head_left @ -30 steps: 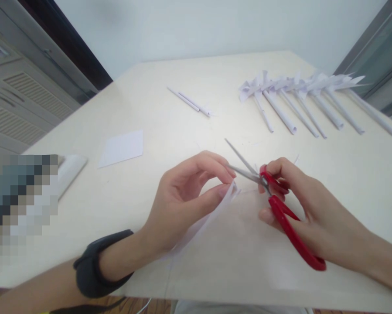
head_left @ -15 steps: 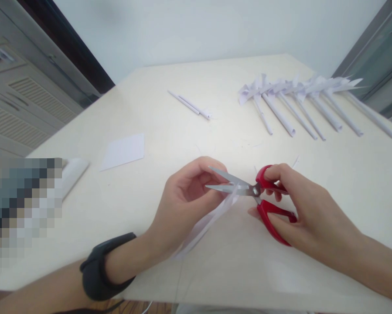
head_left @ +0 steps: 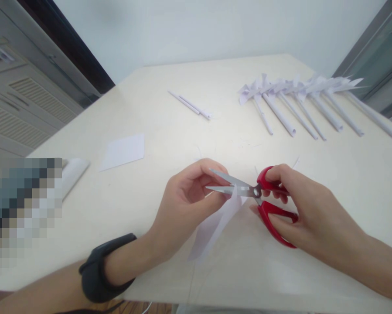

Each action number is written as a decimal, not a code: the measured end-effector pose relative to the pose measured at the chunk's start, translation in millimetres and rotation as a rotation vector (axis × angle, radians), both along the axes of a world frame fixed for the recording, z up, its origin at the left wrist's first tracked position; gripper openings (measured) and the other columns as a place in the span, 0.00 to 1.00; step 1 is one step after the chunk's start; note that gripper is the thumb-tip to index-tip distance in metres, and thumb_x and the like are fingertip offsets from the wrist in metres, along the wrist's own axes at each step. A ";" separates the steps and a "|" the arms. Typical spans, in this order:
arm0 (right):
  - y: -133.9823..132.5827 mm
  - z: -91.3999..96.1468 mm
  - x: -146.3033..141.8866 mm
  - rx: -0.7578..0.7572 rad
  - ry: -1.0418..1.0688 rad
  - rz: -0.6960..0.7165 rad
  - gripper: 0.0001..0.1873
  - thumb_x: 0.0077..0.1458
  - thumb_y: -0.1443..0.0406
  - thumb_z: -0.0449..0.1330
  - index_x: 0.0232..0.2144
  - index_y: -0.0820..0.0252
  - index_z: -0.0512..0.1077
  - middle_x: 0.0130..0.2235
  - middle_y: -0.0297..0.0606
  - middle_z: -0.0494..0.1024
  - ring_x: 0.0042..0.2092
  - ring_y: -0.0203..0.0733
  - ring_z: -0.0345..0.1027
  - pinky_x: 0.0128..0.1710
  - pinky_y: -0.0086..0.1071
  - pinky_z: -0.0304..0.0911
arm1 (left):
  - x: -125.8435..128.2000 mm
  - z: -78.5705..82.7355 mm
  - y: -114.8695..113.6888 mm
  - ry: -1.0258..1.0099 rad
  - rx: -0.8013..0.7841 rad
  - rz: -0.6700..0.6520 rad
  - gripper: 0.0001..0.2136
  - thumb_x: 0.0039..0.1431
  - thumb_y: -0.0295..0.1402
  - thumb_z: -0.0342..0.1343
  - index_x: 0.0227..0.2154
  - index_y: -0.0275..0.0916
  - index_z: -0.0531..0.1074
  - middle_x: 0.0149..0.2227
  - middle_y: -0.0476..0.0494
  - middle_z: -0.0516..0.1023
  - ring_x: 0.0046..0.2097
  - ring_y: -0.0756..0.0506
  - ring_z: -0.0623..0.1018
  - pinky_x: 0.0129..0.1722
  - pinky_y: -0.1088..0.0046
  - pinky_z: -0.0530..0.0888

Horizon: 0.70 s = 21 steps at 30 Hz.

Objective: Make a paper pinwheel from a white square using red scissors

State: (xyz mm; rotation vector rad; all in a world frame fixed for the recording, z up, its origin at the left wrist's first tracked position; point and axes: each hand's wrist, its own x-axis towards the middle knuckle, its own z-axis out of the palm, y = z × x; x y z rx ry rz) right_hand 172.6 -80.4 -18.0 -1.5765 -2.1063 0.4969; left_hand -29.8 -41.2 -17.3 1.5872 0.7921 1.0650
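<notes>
- A black band [head_left: 106,270] sits on the left wrist, at the near edge of the bench [head_left: 124,205].
- The left hand [head_left: 185,205] is curled, not clenched. Its thumb and fingertips pinch the top of a folded white paper [head_left: 215,229], which hangs slanting down toward the near bench edge.
- The right hand [head_left: 310,213] is closed around the scissors [head_left: 248,190], with thumb and fingers through the red handles. The blades stand in a narrow V, pointing left into the hollow of the left hand.
- The top edge of the paper sits between the blades, close to the pivot.
- The cut looks barely begun: below the blades the paper seems whole, and no piece hangs loose from it.
- A few slivers [head_left: 295,161] lie on the bench just beyond the hands.
- Farther left, a flat white square [head_left: 123,151] lies alone and appears uncut.
- Near the middle lie two thin rolls [head_left: 189,104], touching, with plain ends as far as can be seen.
- At the far right, a row of rolls [head_left: 297,109] lies side by side, each with a flared top. These look finished, so several pieces seem done, one is in hand, and the square and thin rolls seem left.
</notes>
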 end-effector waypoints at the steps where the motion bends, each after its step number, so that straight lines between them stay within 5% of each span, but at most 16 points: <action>1: 0.6 0.0 0.7 0.012 -0.025 -0.007 0.13 0.46 0.66 0.59 0.35 0.55 0.59 0.32 0.34 0.69 0.28 0.36 0.61 0.24 0.28 0.61 | 0.0 -0.3 0.1 0.009 0.006 0.002 0.03 0.55 0.30 0.57 0.28 0.39 0.70 0.32 0.47 0.71 0.34 0.50 0.73 0.29 0.75 0.71; 6: 2.9 1.4 3.5 0.081 -0.136 0.016 0.13 0.46 0.66 0.59 0.30 0.55 0.56 0.25 0.30 0.65 0.23 0.33 0.56 0.19 0.27 0.55 | 0.4 -0.9 0.0 0.009 -0.005 -0.040 0.03 0.54 0.28 0.57 0.26 0.39 0.69 0.31 0.48 0.71 0.33 0.50 0.73 0.28 0.75 0.70; 14: 0.6 1.5 0.1 -0.081 0.021 0.005 0.16 0.46 0.68 0.59 0.25 0.55 0.52 0.19 0.24 0.61 0.20 0.31 0.51 0.17 0.25 0.50 | 2.0 3.1 0.0 0.008 -0.057 -0.041 0.04 0.55 0.29 0.57 0.26 0.38 0.70 0.30 0.48 0.70 0.33 0.51 0.72 0.30 0.76 0.70; 21: 7.3 5.1 7.1 -0.253 0.282 -0.123 0.12 0.49 0.64 0.60 0.25 0.55 0.57 0.24 0.28 0.69 0.26 0.35 0.61 0.25 0.28 0.60 | 1.2 0.6 -2.1 -0.071 -0.094 -0.082 0.04 0.56 0.24 0.56 0.27 0.38 0.70 0.37 0.47 0.74 0.43 0.50 0.74 0.45 0.76 0.70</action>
